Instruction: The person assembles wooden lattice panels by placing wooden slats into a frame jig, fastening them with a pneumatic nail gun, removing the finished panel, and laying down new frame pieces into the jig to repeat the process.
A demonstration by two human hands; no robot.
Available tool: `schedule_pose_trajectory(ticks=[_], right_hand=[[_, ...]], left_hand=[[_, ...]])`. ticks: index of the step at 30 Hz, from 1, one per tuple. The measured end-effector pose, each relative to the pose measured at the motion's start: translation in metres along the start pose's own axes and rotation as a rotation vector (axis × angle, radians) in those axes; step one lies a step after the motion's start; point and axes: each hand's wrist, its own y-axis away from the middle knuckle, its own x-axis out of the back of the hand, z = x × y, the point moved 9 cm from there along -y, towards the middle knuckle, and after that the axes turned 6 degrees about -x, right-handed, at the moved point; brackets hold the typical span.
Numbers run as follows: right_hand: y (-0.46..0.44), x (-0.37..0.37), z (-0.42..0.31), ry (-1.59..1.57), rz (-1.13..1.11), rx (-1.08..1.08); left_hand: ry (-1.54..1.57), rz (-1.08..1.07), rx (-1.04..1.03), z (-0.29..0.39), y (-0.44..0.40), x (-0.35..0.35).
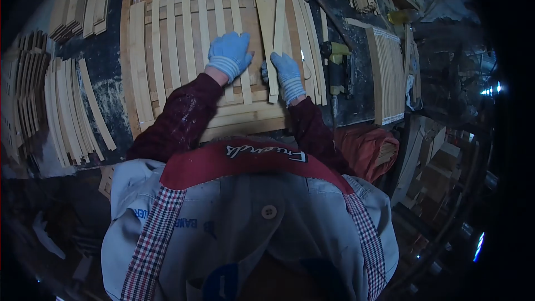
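Both of my hands wear light blue work gloves with striped cuffs. My left hand (pixel 229 56) lies over the thin wooden slats (pixel 188 39) of a panel, its fingers resting near one of the right-hand slats. Further right, my right hand (pixel 288 76) is closed around a loose wooden slat (pixel 278 28), which stands at a slight slant along the panel. A wider, tapering wooden strip (pixel 265 8) lies beside that slat. Beneath the slats is a wooden frame (pixel 129 67) with crosswise bars; part of it is hidden by my arms.
Stacks of slats (pixel 72 111) lie on the left, and another stack (pixel 384 72) is at the right. A nail gun (pixel 336 69) and a hammer (pixel 334 17) rest on the dark bench right of the panel. Below the bench's right edge is a red bag (pixel 368 150).
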Motion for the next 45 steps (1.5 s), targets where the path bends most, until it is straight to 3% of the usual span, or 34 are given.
schedule_pose_trajectory(ticks=[5,9,16,19,23,26,31,34,37,38,45], right_hand=[[0.005,-0.002,-0.005,0.086,0.002,0.02],[0.005,-0.001,-0.005,0.046,-0.025,0.023],[0.002,-0.003,-0.006,0.081,-0.032,0.035],[0.007,-0.005,-0.012,0.141,-0.011,0.05],[-0.015,0.009,0.0,0.359,0.039,0.159],[-0.005,-0.002,-0.005,0.208,-0.017,0.128],[-0.008,0.004,-0.013,0.483,0.064,0.252],[-0.006,0.004,-0.016,0.532,0.083,0.288],[-0.013,0.003,-0.016,0.577,0.085,0.409],[-0.015,0.008,-0.011,0.499,0.07,0.353],[0.001,0.014,-0.013,0.277,0.02,0.088]], left_hand=[[0.084,-0.084,0.099,-0.015,-0.013,-0.013],[0.28,0.166,0.134,-0.047,-0.015,-0.011],[0.312,0.214,0.067,-0.052,-0.018,-0.014],[0.325,0.09,0.175,-0.051,-0.016,-0.013],[0.277,0.17,0.101,-0.052,-0.016,-0.015],[0.29,0.039,0.211,-0.05,-0.015,-0.018],[0.143,-0.005,0.209,-0.039,-0.011,-0.013],[0.107,0.064,0.075,-0.023,-0.012,-0.001],[-0.038,0.291,-0.138,0.003,-0.004,0.018],[-0.087,0.366,-0.211,0.01,-0.001,0.022],[-0.152,0.258,-0.303,0.016,-0.011,-0.009]])
